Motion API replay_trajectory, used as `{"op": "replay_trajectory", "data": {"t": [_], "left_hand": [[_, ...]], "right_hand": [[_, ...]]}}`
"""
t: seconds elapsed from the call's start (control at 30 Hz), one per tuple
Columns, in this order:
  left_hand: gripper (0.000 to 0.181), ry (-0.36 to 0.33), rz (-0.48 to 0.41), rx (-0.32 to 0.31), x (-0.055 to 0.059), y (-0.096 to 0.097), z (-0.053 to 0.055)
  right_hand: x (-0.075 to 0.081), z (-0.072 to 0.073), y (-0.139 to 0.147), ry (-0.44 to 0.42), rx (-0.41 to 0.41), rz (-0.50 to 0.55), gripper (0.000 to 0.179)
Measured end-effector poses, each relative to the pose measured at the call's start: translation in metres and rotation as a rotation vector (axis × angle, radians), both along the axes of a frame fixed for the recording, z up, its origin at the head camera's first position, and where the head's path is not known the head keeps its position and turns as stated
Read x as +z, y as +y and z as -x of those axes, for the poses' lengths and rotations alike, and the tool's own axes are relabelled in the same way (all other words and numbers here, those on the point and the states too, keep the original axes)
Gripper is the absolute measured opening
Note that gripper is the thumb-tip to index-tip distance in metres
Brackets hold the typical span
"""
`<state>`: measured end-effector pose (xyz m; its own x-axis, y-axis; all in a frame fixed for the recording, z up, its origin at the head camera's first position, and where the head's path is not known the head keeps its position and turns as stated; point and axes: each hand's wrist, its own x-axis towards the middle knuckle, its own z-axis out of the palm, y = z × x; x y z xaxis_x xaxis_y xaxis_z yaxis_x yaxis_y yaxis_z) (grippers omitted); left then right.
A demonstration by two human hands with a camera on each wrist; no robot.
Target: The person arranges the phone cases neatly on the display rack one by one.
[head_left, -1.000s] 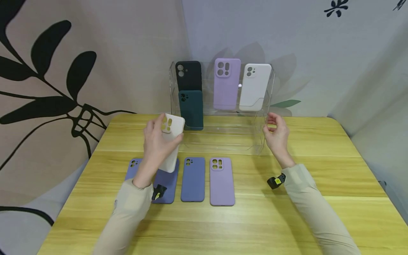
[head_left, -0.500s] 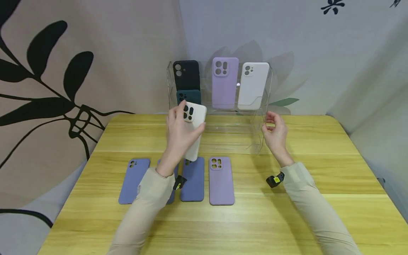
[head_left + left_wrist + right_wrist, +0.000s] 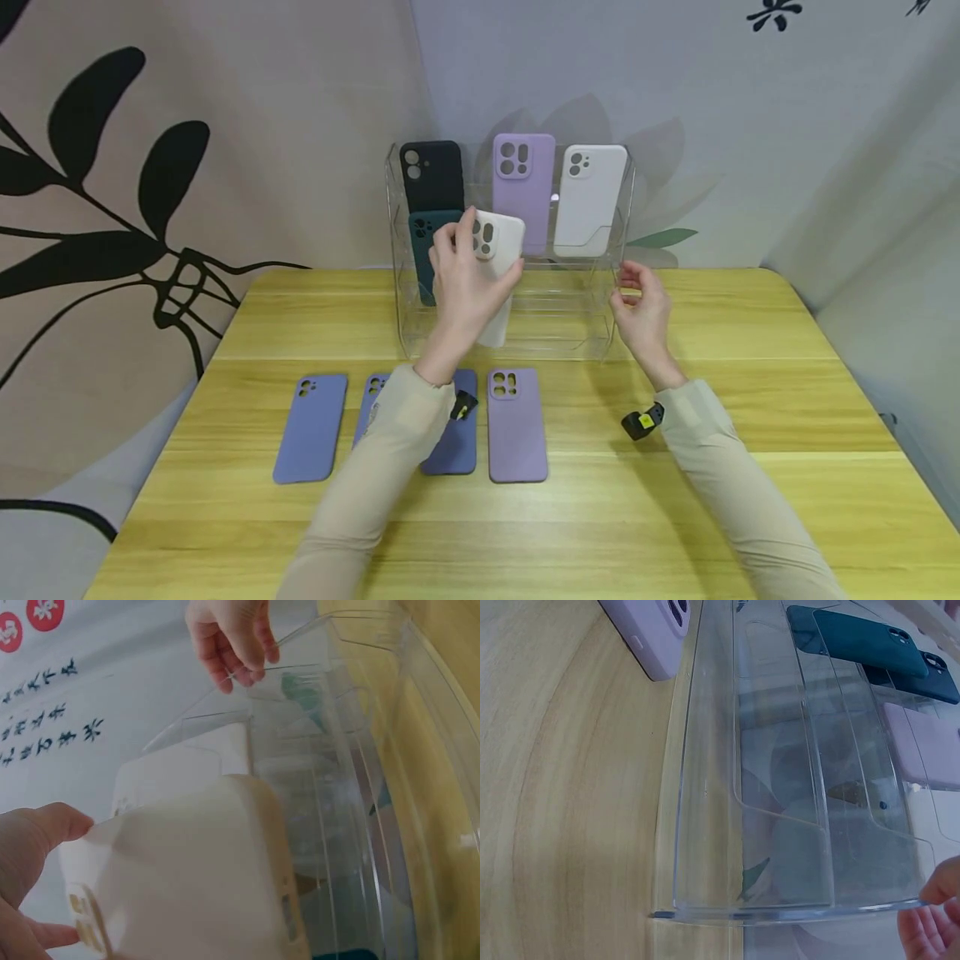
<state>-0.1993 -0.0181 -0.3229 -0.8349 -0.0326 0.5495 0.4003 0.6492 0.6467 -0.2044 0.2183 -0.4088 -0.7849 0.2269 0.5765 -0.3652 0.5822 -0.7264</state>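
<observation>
My left hand (image 3: 467, 287) holds a white phone case (image 3: 501, 258) by its sides, thumb on one edge and fingers at the camera-hole end. The case is tilted in front of the clear acrylic display stand (image 3: 401, 329), beside the teal phone case (image 3: 422, 258). In the left wrist view the held white phone case (image 3: 187, 877) overlaps another white case (image 3: 184, 769) standing behind it. My right hand (image 3: 643, 312) pinches the stand's right side edge, thumb above and fingers below, as the right wrist view shows at the stand's edge (image 3: 855, 911).
On the upper tier stand a black case (image 3: 432, 179), a lilac case (image 3: 523, 187) and a white case (image 3: 591, 200). Along the wooden table (image 3: 600, 525) lie blue cases (image 3: 311, 429) and a mauve case (image 3: 518, 433), in a row before the stand. A patterned curtain (image 3: 300, 125) hangs behind.
My left hand has carried the white phone case right and upward, from over the blue cases to the front of the stand. My right hand stays at the stand's edge.
</observation>
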Motion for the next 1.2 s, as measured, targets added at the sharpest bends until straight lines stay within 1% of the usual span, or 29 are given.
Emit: {"op": "replay_trajectory", "data": {"t": [0.17, 0.33, 0.47, 0.57, 0.8, 0.97, 1.2], "left_hand": [[0.076, 0.085, -0.002, 0.035, -0.004, 0.014, 0.010], [0.074, 0.174, -0.038, 0.078, -0.005, 0.024, 0.018], [0.074, 0.223, -0.079, 0.107, -0.005, 0.031, 0.024], [0.075, 0.261, -0.093, 0.118, -0.006, 0.037, 0.030], [0.074, 0.349, -0.089, 0.174, -0.013, 0.046, 0.044], [0.075, 0.377, -0.084, 0.212, -0.021, 0.050, 0.052], [0.075, 0.346, -0.064, 0.251, -0.034, 0.057, 0.060]], "right_hand": [[0.001, -0.001, 0.001, -0.005, -0.006, -0.007, 0.034], [0.000, 0.000, 0.001, 0.004, -0.006, 0.000, 0.034], [-0.001, 0.000, 0.002, 0.012, 0.002, 0.011, 0.034], [-0.001, 0.000, 0.002, 0.015, 0.001, 0.017, 0.034], [-0.001, 0.001, 0.000, 0.010, 0.006, 0.026, 0.034], [-0.001, 0.002, -0.001, 0.022, -0.001, 0.008, 0.033], [-0.001, 0.002, 0.000, 0.021, -0.019, 0.004, 0.033]]}}
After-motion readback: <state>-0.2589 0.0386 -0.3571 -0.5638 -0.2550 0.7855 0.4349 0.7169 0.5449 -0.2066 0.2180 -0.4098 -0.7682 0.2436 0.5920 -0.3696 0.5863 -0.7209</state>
